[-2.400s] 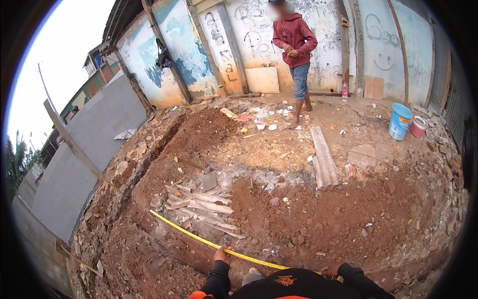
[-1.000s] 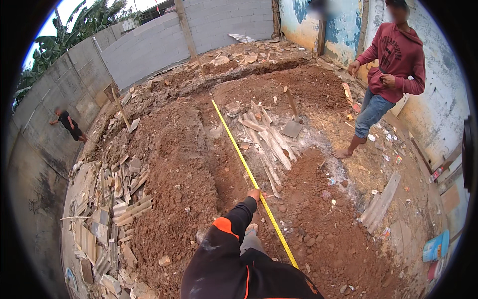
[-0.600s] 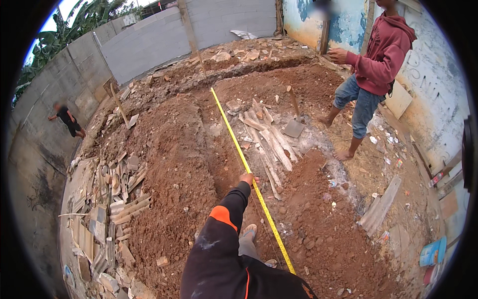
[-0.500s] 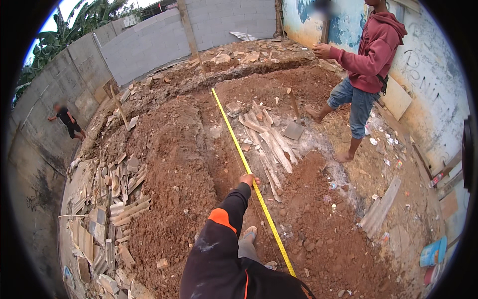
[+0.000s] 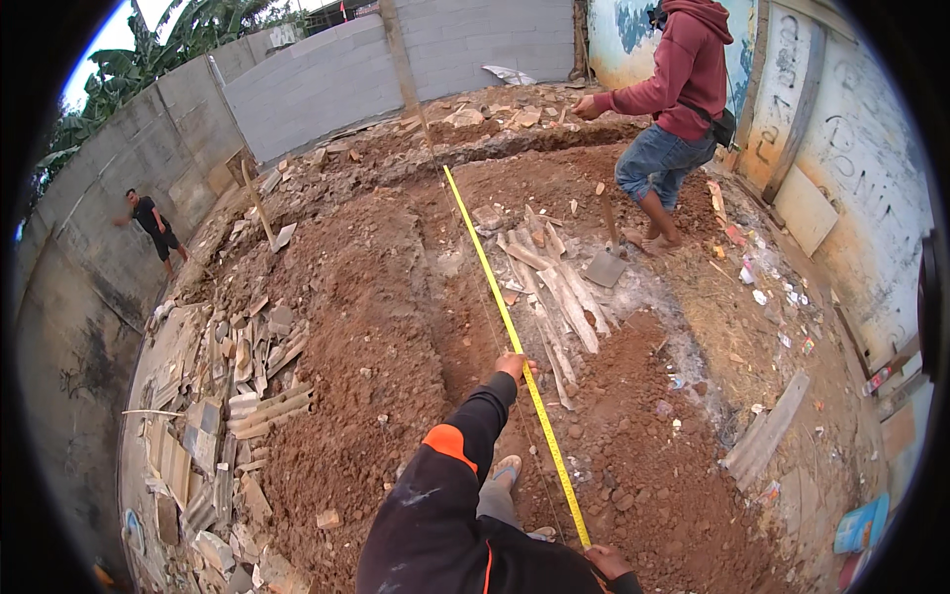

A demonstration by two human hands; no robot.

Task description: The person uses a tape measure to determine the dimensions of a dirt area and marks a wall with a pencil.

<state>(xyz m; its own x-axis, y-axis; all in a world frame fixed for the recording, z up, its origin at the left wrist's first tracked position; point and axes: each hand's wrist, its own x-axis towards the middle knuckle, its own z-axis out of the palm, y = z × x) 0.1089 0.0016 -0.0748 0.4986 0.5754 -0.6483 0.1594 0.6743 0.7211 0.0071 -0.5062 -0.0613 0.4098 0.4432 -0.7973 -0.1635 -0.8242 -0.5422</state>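
A long yellow tape measure (image 5: 499,299) stretches taut across the dug ground, from the far trench down to the lower edge of my view. My left hand (image 5: 516,367) is closed around the tape about midway along its visible length, the arm in a black sleeve with an orange patch. At the near end, my right hand (image 5: 609,561) grips the tape low beside my body. Close to the tape runs a thin string, over a shallow trench (image 5: 457,342) in reddish soil. My sandalled foot (image 5: 507,469) stands just left of the tape.
Broken boards (image 5: 559,282) and a hoe (image 5: 606,265) lie right of the tape. A person in a red hoodie (image 5: 683,84) bends beyond them; another person (image 5: 155,226) stands by the left wall. Rubble (image 5: 213,436) covers the left side; another hoe (image 5: 261,206) stands farther back. A blue bucket (image 5: 861,525) sits at right.
My right hand has come into view at the tape's near end. The person in red has stepped farther away and bends lower. My view has shifted slightly; my left hand still holds the tape.
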